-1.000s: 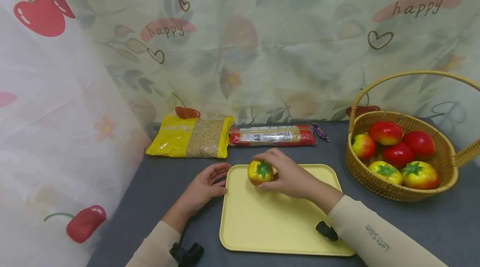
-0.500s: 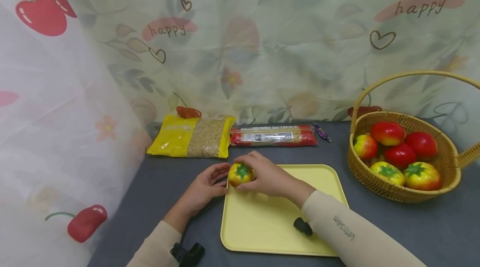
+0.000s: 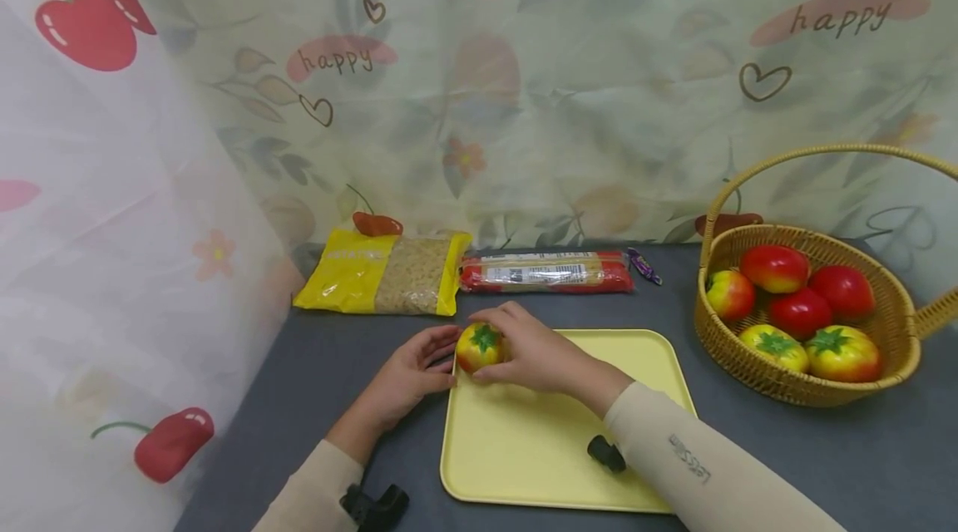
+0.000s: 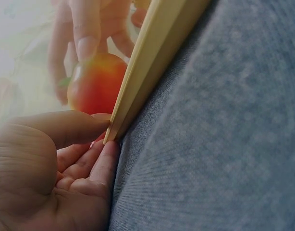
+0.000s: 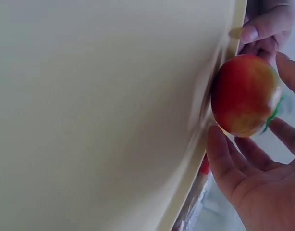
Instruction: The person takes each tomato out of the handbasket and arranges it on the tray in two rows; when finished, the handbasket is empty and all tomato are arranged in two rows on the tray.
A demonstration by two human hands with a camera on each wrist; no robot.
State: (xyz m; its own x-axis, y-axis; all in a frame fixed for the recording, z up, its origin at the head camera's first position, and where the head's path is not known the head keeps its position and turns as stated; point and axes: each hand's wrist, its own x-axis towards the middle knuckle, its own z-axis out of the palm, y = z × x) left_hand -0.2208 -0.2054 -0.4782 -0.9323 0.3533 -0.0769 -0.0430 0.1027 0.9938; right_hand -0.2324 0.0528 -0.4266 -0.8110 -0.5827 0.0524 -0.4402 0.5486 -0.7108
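My right hand [image 3: 535, 353] has its grip curled round a tomato [image 3: 479, 347], fingers wrapped over the top and thumb underneath, holding it right at the far left corner of the tray [image 3: 554, 449]. From the right wrist view the tomato [image 5: 244, 95] sits against the raised rim [image 5: 205, 144] rather than on the flat floor of the tray, and I cannot tell whether it rests there or hangs just above it.

My left hand [image 3: 407, 374] lies on the surface just left of the tray, its grip pinching the tray's corner edge [image 4: 138, 86] between thumb [image 4: 66, 127] and fingertips.

The risk I see is the tomato being round and perched on a sloped lip: if I let go there, I judge it could roll off over the rim onto the grey surface [image 3: 823, 449], or back toward my left hand. If my left hand tugs or lifts the corner, the tray could tilt and send it sliding.

Farther off lie a yellow bag [image 3: 382, 272] and a red packet [image 3: 546, 271] at the far edge, close enough to stop a stray roll. The basket [image 3: 793, 382] of tomatoes stands well apart on the right.
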